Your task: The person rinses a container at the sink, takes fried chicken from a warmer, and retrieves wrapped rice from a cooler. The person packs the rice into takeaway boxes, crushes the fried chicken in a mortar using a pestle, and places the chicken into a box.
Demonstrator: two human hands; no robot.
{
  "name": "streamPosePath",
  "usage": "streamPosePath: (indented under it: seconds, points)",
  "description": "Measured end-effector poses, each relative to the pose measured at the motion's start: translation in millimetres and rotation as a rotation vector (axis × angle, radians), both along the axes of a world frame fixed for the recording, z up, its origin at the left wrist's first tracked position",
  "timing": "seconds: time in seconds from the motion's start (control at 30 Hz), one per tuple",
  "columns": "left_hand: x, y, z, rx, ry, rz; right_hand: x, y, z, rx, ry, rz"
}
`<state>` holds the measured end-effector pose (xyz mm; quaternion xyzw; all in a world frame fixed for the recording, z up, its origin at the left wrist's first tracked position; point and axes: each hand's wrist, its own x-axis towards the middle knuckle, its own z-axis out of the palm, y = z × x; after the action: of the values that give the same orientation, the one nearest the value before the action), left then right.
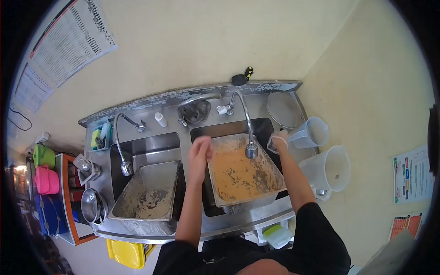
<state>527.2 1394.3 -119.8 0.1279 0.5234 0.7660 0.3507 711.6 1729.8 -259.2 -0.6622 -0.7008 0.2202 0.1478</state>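
A dirty metal pan (149, 195) sits in the left sink. Next to it, the left hand (200, 151), open, touches the edge of a big tray (243, 172) with orange water. The right hand (278, 140) holds a small clear cup (272, 145).

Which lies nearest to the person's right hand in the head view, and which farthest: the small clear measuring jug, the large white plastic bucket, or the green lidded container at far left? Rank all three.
From the right hand:
1. Small clear measuring jug, just beside it on the right counter.
2. Large white plastic bucket, further right and nearer the person.
3. Green lidded container, on the shelf at far left.
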Motion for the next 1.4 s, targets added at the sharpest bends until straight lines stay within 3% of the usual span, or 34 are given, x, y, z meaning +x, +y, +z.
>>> streamPosePath:
  seconds: [0.07, 0.13, 0.23, 0.3, 0.33, 0.4, 0.47, 0.53, 0.57, 0.7, 0.87, 0.97, 1.07, 1.17, 1.23, 1.4]
  points:
    - [-26.8, 57.0, -35.4, -0.076, 0.144, 0.024, 17.8, 26.5, -40.9, 0.109, -0.237, 0.443]
    - [-50.0, 112.9, -92.1, -0.152, 0.441, 0.146, 31.4, 25.6, -40.9, 0.123, -0.173, 0.553]
    - [-86.5, 161.6, -147.5, -0.344, 0.996, 0.224, 19.4, -43.8, 70.3, -0.104, 0.335, 0.214]
    - [-101.1, 168.5, -140.0, -0.484, 0.915, 0.069, 17.0, -73.4, 145.8, -0.397, 0.630, -0.036]
    - [-108.6, 173.0, -138.9, -0.552, 0.874, -0.017, 22.4, -85.8, 170.4, -0.388, 0.712, -0.036]
    - [-130.1, 185.8, -159.5, -0.494, 0.988, 0.052, 43.5, -107.6, 209.8, -0.362, 0.867, -0.046]
    - [-150.6, 199.1, -171.1, -0.657, 1.002, 0.070, 81.3, -122.7, 247.3, -0.304, 0.866, 0.067]
    - [-171.9, 213.4, -183.4, -0.664, 0.612, -0.058, 115.5, -138.4, 281.2, -0.242, 0.907, 0.075]
    - [-177.1, 217.7, -185.6, -0.682, 0.616, -0.064, 134.3, -143.2, 293.8, -0.222, 0.876, 0.031]
    - [-177.8, 219.2, -186.1, -0.632, 0.517, -0.040, 201.8, -161.0, 305.9, -0.070, 0.801, -0.061]
    - [-171.9, 204.6, -190.6, -0.509, 0.273, -0.121, 259.8, -189.9, 291.5, -0.095, 0.801, -0.169]
    - [-180.1, 204.6, -219.7, -0.482, 0.866, 0.130, 278.5, -201.1, 284.6, -0.141, 0.821, -0.230]
    - [-138.4, 192.8, -161.8, -0.306, 0.620, 0.264, 287.1, -208.2, 283.0, -0.183, 0.848, -0.282]
    - [-76.8, 160.0, -78.4, -0.088, 0.254, 0.104, 293.0, -208.3, 277.3, -0.218, 0.874, -0.308]
    - [-44.4, 133.4, -43.4, -0.019, 0.197, 0.117, 298.9, -205.7, 270.2, -0.239, 0.888, -0.327]
    - [2.1, 56.8, -18.3, 0.151, 0.056, 0.141, 300.6, -205.1, 258.7, -0.338, 1.041, -0.285]
